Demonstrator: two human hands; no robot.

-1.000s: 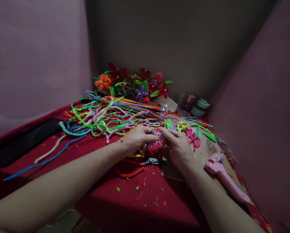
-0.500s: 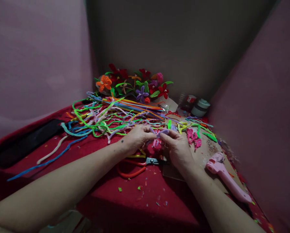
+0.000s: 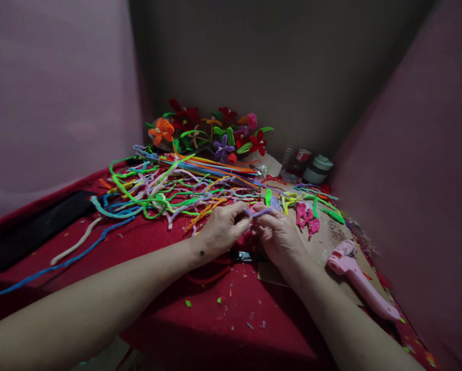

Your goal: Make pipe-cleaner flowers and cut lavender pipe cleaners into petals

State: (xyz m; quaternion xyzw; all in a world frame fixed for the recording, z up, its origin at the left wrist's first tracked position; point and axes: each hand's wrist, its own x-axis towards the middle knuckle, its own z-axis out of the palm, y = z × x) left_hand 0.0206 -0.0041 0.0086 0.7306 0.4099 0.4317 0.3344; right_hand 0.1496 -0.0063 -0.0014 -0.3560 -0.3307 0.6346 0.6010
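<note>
Between my two hands is a purple pipe cleaner (image 3: pixel 262 212), bent where the fingertips meet. My left hand (image 3: pixel 225 225) pinches it from the left, fingers curled and closed. From the right, my right hand (image 3: pixel 279 234) grips it between thumb and fingers, its fuzzy length lying over the index finger. Just below the hands, red-handled scissors (image 3: pixel 245 256) lie on the red cloth, partly covered by my left wrist. A tangle of loose pipe cleaners (image 3: pixel 161 198) in many colours spreads beyond my left hand.
A pink glue gun (image 3: pixel 360 281) rests on a cardboard sheet (image 3: pixel 325 247) at right, near pink pipe-cleaner pieces (image 3: pixel 307 219). Finished pipe-cleaner flowers (image 3: pixel 223 147) are heaped at the back, beside a lidded jar (image 3: pixel 319 169). A black flat object (image 3: pixel 41 229) lies at left.
My left hand has rolled over, its knuckles now turned more upward, and the purple pipe cleaner is bent differently between the fingers. The left forearm now covers more of the scissors' handles.
</note>
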